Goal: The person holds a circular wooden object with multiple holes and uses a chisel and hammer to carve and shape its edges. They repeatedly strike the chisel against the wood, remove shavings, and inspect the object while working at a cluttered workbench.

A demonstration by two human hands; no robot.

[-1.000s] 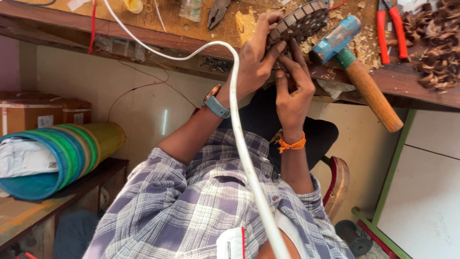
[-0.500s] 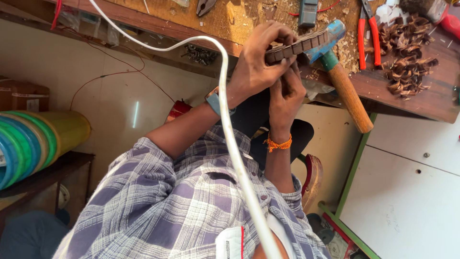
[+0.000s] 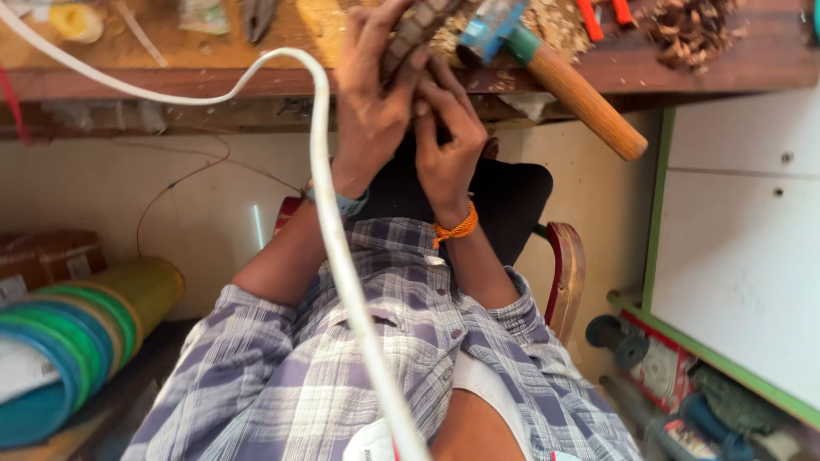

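Note:
Both my hands are raised at the edge of a wooden workbench (image 3: 171, 81). My left hand (image 3: 369, 102), with a teal watch on its wrist, grips a brown carved wooden piece (image 3: 416, 27) whose surface is covered in small bumps. Just below it my right hand (image 3: 446, 141), an orange thread around its wrist, presses its fingertips against the lower edge of the same piece. The top of the piece is cut off by the frame. A hammer (image 3: 581, 98) with a blue head and a wooden handle lies on the bench right beside my hands.
A white cable (image 3: 329, 222) arcs from the bench down across my checked shirt. Wood shavings (image 3: 688, 26), red-handled pliers (image 3: 602, 13) and small tools lie on the bench. A white cabinet (image 3: 735, 230) stands at the right, rolled coloured mats (image 3: 77, 341) at the left, a chair (image 3: 564, 273) beneath me.
The wooden piece has been turned from face-on to nearly edge-on in my hands. My view has drifted, so hands and bench sit higher in the frame.

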